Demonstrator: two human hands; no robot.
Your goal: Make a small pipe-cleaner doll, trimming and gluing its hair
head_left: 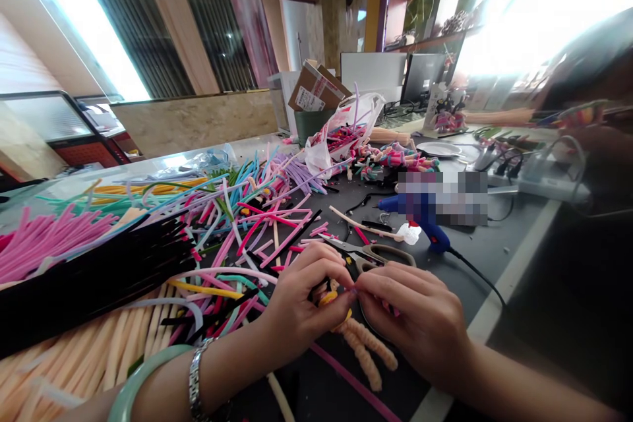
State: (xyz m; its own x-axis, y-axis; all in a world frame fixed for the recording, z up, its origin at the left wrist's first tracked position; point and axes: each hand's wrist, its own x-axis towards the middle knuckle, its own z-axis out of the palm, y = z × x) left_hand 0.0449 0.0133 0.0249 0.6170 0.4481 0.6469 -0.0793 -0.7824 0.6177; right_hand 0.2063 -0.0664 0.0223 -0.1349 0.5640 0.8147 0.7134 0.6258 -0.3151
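Over the table's front part, my left hand (306, 297) is closed around a small pipe-cleaner figure (366, 349). Two twisted peach legs hang below my fingers, and a yellow band shows at its middle; the rest is hidden by the hand. My right hand (420, 316) meets the left at the fingertips, its thumb and forefinger pinched together. A bit of pink shows beneath its fingers, but what the pinch holds is too small to make out. Just beyond both hands lie scissors (386, 256) with grey-brown handles. A blue glue gun (425, 217) rests behind them.
Loose pipe cleaners (277, 224) in many colours cover the middle. Black (109, 277) and peach bundles (123, 336) lie at left. A plastic bag (346, 135), a cardboard box (319, 89) and monitors (373, 76) stand behind. Another person (598, 132) sits at right, near a power strip (554, 184).
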